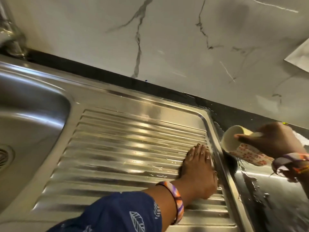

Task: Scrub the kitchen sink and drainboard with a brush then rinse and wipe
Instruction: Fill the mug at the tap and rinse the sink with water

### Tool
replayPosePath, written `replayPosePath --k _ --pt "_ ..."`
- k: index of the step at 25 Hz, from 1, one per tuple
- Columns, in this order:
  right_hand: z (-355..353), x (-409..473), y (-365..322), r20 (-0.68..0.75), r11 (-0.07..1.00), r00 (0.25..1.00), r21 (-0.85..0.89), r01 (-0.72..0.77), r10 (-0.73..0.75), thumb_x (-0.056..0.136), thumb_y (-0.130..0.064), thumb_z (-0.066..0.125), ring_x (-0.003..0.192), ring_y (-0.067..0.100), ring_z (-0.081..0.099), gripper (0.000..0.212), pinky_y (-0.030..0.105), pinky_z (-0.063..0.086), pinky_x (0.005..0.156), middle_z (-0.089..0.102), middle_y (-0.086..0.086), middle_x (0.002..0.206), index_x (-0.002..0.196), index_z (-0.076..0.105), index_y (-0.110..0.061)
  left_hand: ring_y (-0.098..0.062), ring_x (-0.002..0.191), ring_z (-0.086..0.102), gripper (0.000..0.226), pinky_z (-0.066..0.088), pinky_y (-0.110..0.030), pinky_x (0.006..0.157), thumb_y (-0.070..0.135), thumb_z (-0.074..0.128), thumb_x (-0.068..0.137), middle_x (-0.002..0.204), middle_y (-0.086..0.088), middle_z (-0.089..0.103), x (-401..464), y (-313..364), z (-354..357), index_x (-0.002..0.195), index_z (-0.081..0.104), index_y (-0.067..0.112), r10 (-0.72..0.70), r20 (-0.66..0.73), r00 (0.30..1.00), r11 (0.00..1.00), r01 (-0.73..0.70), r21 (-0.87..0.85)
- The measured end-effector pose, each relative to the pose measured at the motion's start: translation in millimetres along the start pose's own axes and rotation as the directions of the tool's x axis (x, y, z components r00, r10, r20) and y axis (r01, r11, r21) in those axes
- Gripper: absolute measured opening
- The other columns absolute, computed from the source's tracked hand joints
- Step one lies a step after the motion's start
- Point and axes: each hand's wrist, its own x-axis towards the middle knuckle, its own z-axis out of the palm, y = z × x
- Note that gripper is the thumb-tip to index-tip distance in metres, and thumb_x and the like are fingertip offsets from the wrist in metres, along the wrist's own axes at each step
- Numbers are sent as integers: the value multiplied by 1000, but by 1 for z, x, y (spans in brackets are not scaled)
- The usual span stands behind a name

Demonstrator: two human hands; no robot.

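Head view: the drainboard [133,148] fills the middle, its ribs running lengthwise from the sink bowl [30,124] at the left end toward the raised rim at the right end. The left hand [199,169] lies flat on the ribs at that right end, fingers straight and together, fingertips pointing toward the back wall, the outer edge of the hand just against the rim; it holds nothing. The right hand [274,139] is beyond the rim, over the wet dark table [267,190], and grips a patterned cup [239,143] tipped on its side, with the mouth facing left toward the drainboard and the thumb across its rim. No water is seen leaving the cup, and whether any is left inside cannot be told.

The coming move looks like a rinse and a sweep: the cup lies to the right of the flat hand and just beside it, so water poured from there would land at the right end, and the left hand is the nearer one to push it along the ribs toward the bowl. Nothing lies on the ribs between hand and bowl. Water streaks glint on the ribs by the fingers.

No brush is in view. The tap [10,30] stands at the back left corner; marble wall tiles [167,39] rise behind.
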Motion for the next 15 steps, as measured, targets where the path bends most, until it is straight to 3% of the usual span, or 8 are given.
replayPosePath --k 5,10,12,15 --pt "13 -27 -24 4 988 999 -148 44 -43 75 -49 70 64 17 54 44 18 31 45 58 4 76 91 68 -8 -25 144 -14 63 -16 -38 113 38 22 99 157 -12 -9 -19 -12 4 149 -1 8 23 -75 997 997 -17 74" --pt "19 -51 -82 10 949 983 -259 178 -182 78 -56 63 70 14 55 48 23 46 61 58 -1 81 103 67 -15 -26 145 -1 70 -4 -39 119 40 35 93 158 -7 1 -47 -50 1 150 3 13 -72 -223 972 994 52 -93" --pt "22 -59 -111 11 934 971 -271 235 -241 79 -57 61 71 13 55 47 22 47 62 56 -3 79 101 67 -16 -26 144 8 71 8 -41 119 47 22 87 156 -6 8 -57 -67 -2 149 5 17 -109 -235 966 989 83 -119" --pt "30 -67 -155 10 910 945 -267 317 -326 79 -59 59 73 12 56 47 20 42 59 64 -1 87 100 68 -17 -29 145 4 89 -1 -43 119 48 -7 70 156 -14 5 -75 -92 -15 149 2 9 -86 -222 971 996 76 -52"
